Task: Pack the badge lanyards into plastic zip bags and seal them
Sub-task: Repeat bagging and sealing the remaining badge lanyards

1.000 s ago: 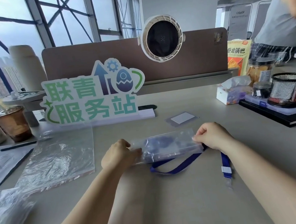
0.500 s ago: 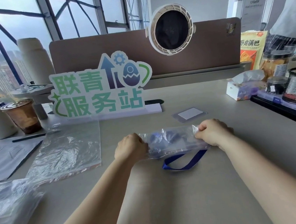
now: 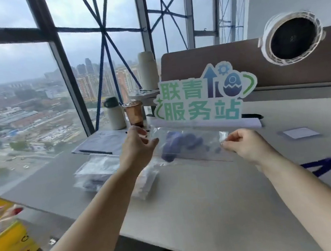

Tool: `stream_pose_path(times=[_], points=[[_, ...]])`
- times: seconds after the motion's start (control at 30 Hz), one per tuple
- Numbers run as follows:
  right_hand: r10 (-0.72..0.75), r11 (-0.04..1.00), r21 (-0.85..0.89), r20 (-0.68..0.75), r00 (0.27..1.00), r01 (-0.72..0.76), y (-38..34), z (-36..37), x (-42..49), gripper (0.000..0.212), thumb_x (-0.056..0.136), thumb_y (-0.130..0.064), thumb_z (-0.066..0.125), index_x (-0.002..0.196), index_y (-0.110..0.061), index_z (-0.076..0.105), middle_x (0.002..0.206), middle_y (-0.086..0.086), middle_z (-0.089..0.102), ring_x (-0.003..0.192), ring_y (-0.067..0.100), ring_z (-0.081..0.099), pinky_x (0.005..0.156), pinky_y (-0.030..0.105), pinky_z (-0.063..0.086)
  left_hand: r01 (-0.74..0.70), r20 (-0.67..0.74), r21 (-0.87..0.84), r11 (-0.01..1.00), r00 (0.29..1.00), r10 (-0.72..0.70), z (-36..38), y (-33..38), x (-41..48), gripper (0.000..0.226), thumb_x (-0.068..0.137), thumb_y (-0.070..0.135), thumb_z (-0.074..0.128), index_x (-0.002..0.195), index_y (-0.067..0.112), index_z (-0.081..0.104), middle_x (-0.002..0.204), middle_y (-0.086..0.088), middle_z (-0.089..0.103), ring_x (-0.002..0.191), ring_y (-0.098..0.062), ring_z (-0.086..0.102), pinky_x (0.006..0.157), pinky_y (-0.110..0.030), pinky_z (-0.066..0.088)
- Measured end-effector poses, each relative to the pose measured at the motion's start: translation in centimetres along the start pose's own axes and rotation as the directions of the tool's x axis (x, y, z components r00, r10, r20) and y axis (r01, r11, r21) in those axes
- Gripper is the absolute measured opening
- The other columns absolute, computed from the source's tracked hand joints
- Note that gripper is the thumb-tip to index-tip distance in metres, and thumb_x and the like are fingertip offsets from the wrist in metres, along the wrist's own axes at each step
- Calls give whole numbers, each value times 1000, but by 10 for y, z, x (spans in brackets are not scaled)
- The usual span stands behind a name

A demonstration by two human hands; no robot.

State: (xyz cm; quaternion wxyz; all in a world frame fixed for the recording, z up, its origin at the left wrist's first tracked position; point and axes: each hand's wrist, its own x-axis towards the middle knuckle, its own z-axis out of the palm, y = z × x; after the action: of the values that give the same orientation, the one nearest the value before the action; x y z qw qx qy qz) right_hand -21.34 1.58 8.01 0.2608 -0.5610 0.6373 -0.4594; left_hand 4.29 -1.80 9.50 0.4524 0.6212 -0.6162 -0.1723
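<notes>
A clear zip bag (image 3: 191,143) with a bundled blue lanyard (image 3: 179,143) inside hangs in the air in front of the green sign. My right hand (image 3: 244,146) pinches the bag's right end between thumb and fingers. My left hand (image 3: 139,147) is at the bag's left end with fingers stretched out and the thumb tip touching the plastic. A second blue lanyard (image 3: 328,164) lies loose on the table at the right. A pile of filled zip bags (image 3: 98,172) sits on the table under my left forearm.
A green-lettered sign (image 3: 203,101) stands behind the bag, with a round fan (image 3: 292,38) on the brown divider. A brown cup (image 3: 133,113), a white bottle (image 3: 115,115) and papers (image 3: 103,142) sit by the window. A yellow box (image 3: 8,240) is below the table's left edge. A white card (image 3: 299,132) lies far right.
The view has swung left toward the window. The bag, pressed on the table before, is now lifted and carried left; my left hand's fingers have opened from a fist.
</notes>
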Motion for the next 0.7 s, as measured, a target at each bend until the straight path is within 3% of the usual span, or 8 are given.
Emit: stream_pose_path(times=[0.1,0.2,0.27,0.33,0.43,0.5,0.57,0.7], points=[[-53,996,69,88,995,47,-31,59,-3,27,78,-20,73,98,-9,58,93,4,63,88,20,59,74,31,47,22,-75,77,997,997,-16,-58,-33,2,16,86,25,63,97,22,52,79,-2,65,59,-14,51,51,-26,35],[-111,991,93,130,985,99,-60,112,-6,31,78,-23,73,100,-13,53,90,-1,57,88,20,57,69,31,49,61,-148,181,982,988,-34,-103,-61,7,7,87,20,57,89,26,61,83,-3,67,64,-20,58,55,-23,38],[-128,990,80,127,984,119,-71,141,-5,31,76,-28,73,96,-19,50,84,-7,56,88,22,58,82,41,50,89,-171,183,979,984,-58,-124,-77,12,14,87,18,57,84,29,65,90,-5,70,78,-28,64,67,-27,46],[-123,992,47,137,983,118,-76,165,-2,30,75,-32,71,92,-23,48,80,-11,56,89,22,59,91,49,45,109,-154,207,972,985,-78,-135,-96,17,15,87,19,57,89,29,69,99,-4,72,90,-26,65,83,-34,52],[-84,981,-154,222,971,120,-72,194,-2,29,78,-37,67,93,-26,44,77,-15,52,86,18,53,102,46,36,197,-8,273,942,979,-202,-135,-126,18,28,87,29,59,110,16,68,113,-6,68,103,-25,62,88,-30,46],[-63,956,-263,258,964,132,-66,203,-3,33,80,-45,65,96,-26,43,80,-14,52,85,16,51,107,44,32,209,42,301,931,972,-231,-132,-144,14,52,76,52,55,112,17,68,116,-9,66,106,-26,60,92,-31,45],[-66,962,-242,253,965,130,-62,205,1,34,81,-47,63,97,-25,44,81,-14,51,87,17,53,105,44,35,186,27,388,903,977,-213,-133,-155,14,54,75,61,48,113,27,67,122,-9,62,114,-28,55,100,-36,41],[-126,981,-120,219,968,155,-59,196,16,27,84,-43,61,98,-23,49,82,-14,52,90,21,57,93,46,44,147,-95,463,874,989,-116,-139,-143,16,38,90,51,49,121,33,60,133,-5,50,124,-30,42,103,-37,32]])
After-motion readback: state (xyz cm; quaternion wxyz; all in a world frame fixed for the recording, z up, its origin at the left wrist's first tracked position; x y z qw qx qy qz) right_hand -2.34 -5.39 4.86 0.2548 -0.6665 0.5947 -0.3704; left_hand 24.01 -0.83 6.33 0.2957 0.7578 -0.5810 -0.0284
